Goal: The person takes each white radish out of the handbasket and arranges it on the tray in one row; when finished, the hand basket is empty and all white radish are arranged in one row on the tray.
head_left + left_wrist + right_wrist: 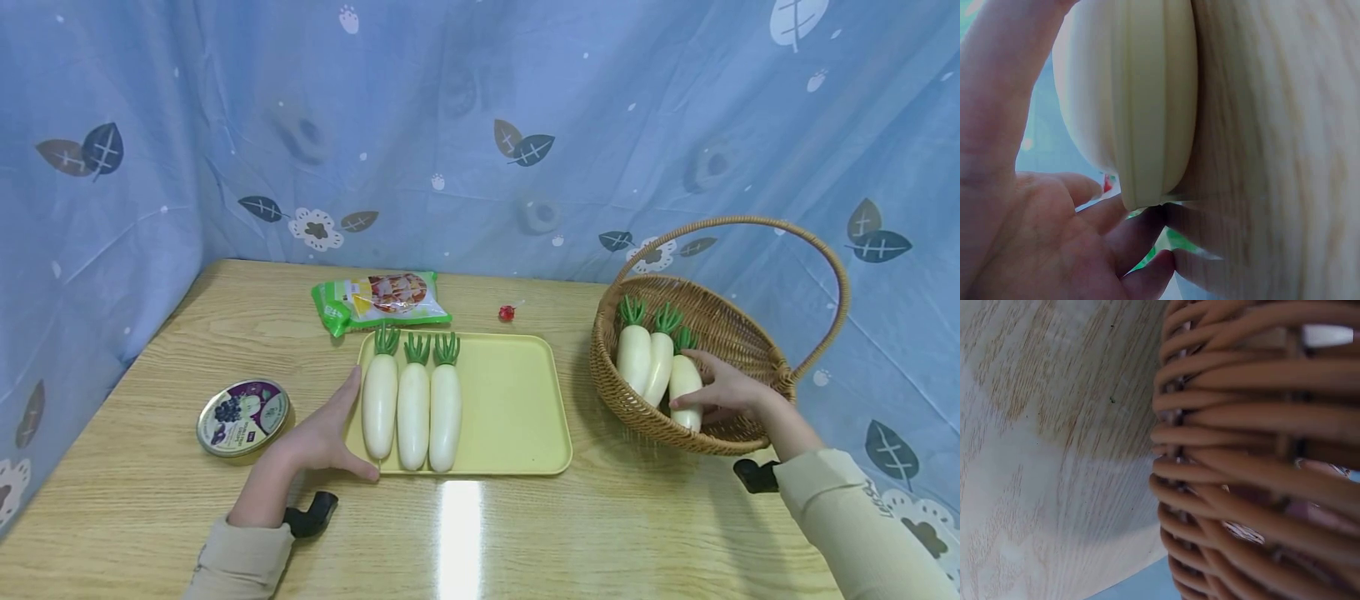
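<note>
My right hand (723,390) reaches into a wicker basket (705,442), its thumb and fingers gripping the rightmost of three white radishes (685,383). Two more white radishes, one at the left wall (634,354), lie beside it, green tops toward the back. In the right wrist view the basket weave (1260,419) hides most of that hand. My left hand (318,437) rests spread at the near left corner of a yellow tray (517,408), fingertips at its edge in the left wrist view. Three white radishes (414,417) lie side by side on the tray's left half.
A round tin (243,417) stands on the wooden table left of my left hand. Behind the tray lie a green and white food packet (386,300) and a small red wrapped item (507,313). The basket's tall handle (832,275) arches above its opening. Blue patterned cloth hangs behind.
</note>
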`<state>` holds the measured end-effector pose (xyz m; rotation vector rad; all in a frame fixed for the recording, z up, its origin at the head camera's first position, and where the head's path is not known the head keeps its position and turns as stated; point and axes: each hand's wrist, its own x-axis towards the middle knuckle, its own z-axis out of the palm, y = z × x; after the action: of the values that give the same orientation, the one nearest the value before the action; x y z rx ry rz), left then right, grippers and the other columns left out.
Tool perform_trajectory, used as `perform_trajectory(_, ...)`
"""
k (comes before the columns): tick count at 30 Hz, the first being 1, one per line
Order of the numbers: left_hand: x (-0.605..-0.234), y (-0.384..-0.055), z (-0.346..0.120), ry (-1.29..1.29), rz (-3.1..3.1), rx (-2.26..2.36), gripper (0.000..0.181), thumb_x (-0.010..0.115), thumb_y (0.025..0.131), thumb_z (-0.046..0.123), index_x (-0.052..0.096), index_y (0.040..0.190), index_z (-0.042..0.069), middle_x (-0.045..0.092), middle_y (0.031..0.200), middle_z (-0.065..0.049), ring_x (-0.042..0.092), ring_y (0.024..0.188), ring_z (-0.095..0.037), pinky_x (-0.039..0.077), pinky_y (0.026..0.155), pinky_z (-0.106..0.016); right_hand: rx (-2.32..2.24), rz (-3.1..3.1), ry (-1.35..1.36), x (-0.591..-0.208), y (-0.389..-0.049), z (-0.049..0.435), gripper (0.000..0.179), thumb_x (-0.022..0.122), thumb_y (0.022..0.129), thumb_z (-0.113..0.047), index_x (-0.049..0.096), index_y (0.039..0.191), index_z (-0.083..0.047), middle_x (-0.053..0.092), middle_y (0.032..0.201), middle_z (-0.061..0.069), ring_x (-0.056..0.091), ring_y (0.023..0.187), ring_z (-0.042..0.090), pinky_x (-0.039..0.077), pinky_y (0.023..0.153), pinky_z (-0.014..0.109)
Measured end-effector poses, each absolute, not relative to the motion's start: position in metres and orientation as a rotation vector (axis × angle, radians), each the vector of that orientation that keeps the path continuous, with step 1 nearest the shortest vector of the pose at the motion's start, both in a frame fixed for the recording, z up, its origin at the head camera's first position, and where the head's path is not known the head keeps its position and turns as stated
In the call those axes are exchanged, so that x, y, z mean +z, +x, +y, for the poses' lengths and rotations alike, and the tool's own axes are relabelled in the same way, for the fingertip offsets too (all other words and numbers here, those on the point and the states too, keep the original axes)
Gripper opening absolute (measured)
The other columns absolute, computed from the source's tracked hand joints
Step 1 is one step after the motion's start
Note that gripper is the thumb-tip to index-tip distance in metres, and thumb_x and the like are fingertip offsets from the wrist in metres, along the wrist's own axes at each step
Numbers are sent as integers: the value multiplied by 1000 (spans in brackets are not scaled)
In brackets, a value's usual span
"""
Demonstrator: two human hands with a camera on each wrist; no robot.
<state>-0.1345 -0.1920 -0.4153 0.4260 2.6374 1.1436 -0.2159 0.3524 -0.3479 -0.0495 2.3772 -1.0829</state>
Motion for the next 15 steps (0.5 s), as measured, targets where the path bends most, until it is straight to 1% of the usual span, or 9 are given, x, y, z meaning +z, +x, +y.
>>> perform_trajectory(8,-416,-135,-192,426,2637,1153,146,89,45,40,-11,143,-3,-6,148,-28,2,134,-43,8,107,-54,-1098,2403,-43,-345,-214,354,103,71,79,-13,-9,142,5,41,110,37,63,75,26,55,64,44)
perform_trajectory(15,-415,-135,-192,421,2632,1157,146,89,45,40,-11,143,-3,-6,148,-27,1,134,-43,8,107,-54,-1170,2411,-43,-341,-211,355,104,71,79,-14,-9,143,2,36,113,39,63,78,28,55,66,44)
